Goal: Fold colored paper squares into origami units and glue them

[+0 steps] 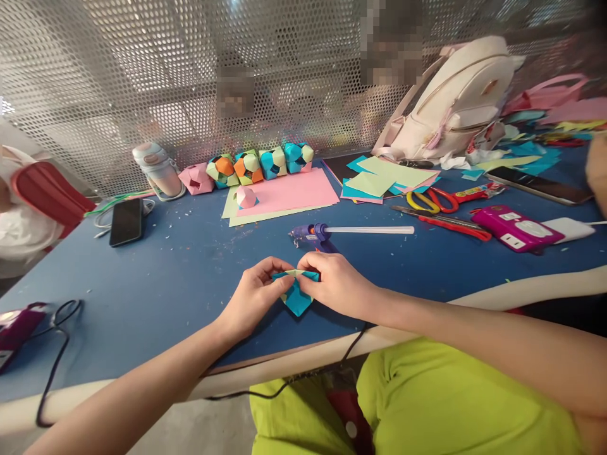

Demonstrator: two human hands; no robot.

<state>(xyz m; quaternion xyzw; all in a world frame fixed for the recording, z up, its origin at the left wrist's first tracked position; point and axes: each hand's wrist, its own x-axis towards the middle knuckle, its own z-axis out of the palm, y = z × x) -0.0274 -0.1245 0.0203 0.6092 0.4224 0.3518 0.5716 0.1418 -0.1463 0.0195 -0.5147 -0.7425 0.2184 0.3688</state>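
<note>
Both my hands pinch one small folded paper at the table's near side.
I have the left hand (251, 294) gripping the left corner of a blue and pale-green folded paper (298, 300) between thumb and fingers, and the right hand (339, 284) pinching its right corner; the paper's point faces me, close to the near edge of the table (190, 284). Just beyond my hands I see a purple glue gun (310, 236) with a white glue stick (372, 230) reaching out to the right. Farther out, a small pink and white paper piece (245, 197) sits on the left part of a pink sheet (296, 191), and behind it a row of folded paper balls (249, 167) runs rightward from the bottle (160, 174). Out to the right lies a magenta socket block (519, 230), and a pale backpack (459, 101) leans against the perforated panel (175, 82).
</note>
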